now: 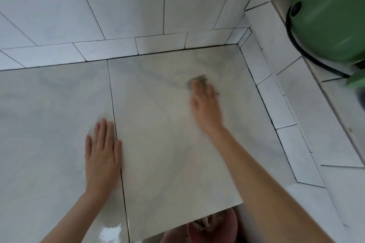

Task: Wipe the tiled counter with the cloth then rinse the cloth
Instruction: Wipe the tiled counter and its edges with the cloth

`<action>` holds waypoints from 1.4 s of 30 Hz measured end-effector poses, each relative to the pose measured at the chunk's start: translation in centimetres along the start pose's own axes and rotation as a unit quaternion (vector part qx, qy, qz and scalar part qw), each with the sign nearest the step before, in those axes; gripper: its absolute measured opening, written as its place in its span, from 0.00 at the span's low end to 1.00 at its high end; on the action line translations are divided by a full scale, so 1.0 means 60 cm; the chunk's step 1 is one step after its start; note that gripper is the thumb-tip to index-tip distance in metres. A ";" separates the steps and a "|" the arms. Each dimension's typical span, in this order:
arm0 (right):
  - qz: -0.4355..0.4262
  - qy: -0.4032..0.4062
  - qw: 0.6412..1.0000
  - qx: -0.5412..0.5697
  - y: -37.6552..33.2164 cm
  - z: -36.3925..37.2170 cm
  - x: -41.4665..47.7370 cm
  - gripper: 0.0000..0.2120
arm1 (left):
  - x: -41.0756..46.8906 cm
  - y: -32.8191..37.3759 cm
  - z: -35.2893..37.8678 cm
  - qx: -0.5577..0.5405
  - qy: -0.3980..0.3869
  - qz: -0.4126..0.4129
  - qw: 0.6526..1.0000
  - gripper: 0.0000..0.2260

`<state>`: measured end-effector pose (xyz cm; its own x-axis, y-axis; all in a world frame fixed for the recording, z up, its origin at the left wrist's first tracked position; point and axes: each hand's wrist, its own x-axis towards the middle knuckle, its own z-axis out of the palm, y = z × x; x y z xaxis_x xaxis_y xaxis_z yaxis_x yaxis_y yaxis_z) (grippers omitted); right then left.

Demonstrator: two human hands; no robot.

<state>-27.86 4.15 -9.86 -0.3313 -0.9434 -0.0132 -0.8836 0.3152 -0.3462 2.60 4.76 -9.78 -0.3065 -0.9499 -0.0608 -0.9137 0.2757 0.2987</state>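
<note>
The tiled counter (162,144) is glossy pale grey with dark grout lines and fills the middle of the head view. My right hand (205,104) reaches toward the back right corner and presses flat on a small dark green cloth (198,79), which shows only past my fingertips. The right hand and cloth are blurred by motion. My left hand (102,154) lies flat on the counter at the left, fingers straight, across a grout line.
White tiled walls (118,6) rise behind the counter and along its right side. A large green container (331,17) with a black rim stands on a ledge at the upper right. A reddish bucket (213,227) sits below the counter's front edge.
</note>
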 end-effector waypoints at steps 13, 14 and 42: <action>0.102 0.039 0.993 -0.044 0.051 -0.021 -0.033 0.28 | -0.001 0.003 0.002 0.012 0.009 -0.004 1.000 0.25; 0.063 0.037 0.997 -0.031 0.006 -0.002 -0.038 0.27 | -0.001 0.001 0.001 0.011 0.006 -0.003 1.000 0.25; 0.136 0.005 0.990 -0.037 0.048 -0.032 -0.187 0.30 | -0.053 0.004 -0.005 -0.024 -0.031 -0.003 0.999 0.26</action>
<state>-27.29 15.85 -8.89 -0.5635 -0.8214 -0.0881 -0.7825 0.5649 -0.2620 3.42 7.82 -9.25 -0.3183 -0.9402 -0.1212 -0.9024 0.2613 0.3427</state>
